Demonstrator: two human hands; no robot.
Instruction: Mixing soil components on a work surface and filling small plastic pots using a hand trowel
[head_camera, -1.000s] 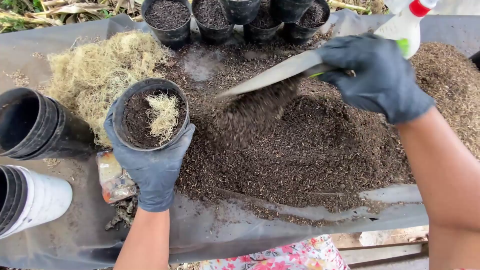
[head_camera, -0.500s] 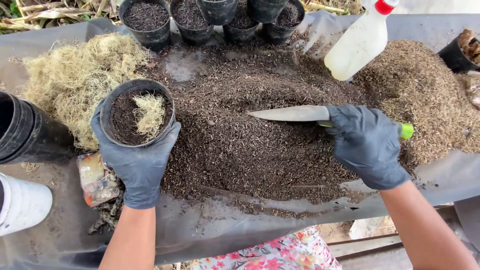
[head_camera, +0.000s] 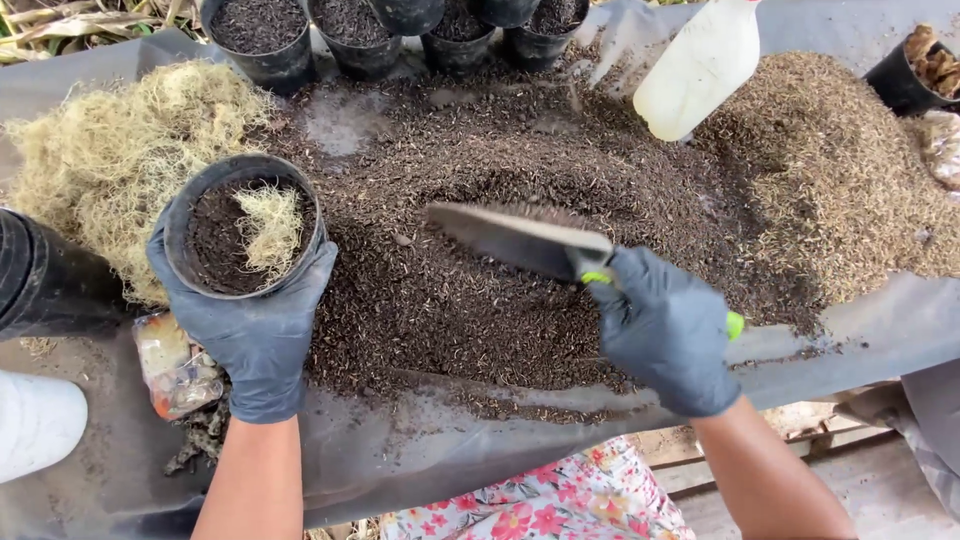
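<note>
My left hand (head_camera: 255, 335), in a dark glove, grips a small black pot (head_camera: 178, 215) from below at the left of the soil heap. The pot holds dark soil and a tuft of pale moss (head_camera: 270, 228). My right hand (head_camera: 665, 330), also gloved, is closed on the green handle of a metal trowel (head_camera: 515, 238). The trowel blade carries some soil and hangs just above the big heap of dark potting mix (head_camera: 480, 280), pointing left toward the pot.
A pile of pale dry moss (head_camera: 110, 150) lies at the left. Several filled black pots (head_camera: 262, 35) stand at the back. A white spray bottle (head_camera: 700, 65) lies at the back right beside lighter brown mix (head_camera: 850, 180). Stacked black pots (head_camera: 45, 285) and a white pot (head_camera: 35, 420) sit far left.
My right hand pulled the trowel down from above the heap toward me, then scooped soil and turned the blade leftward. The pot in my left hand stayed nearly still.
</note>
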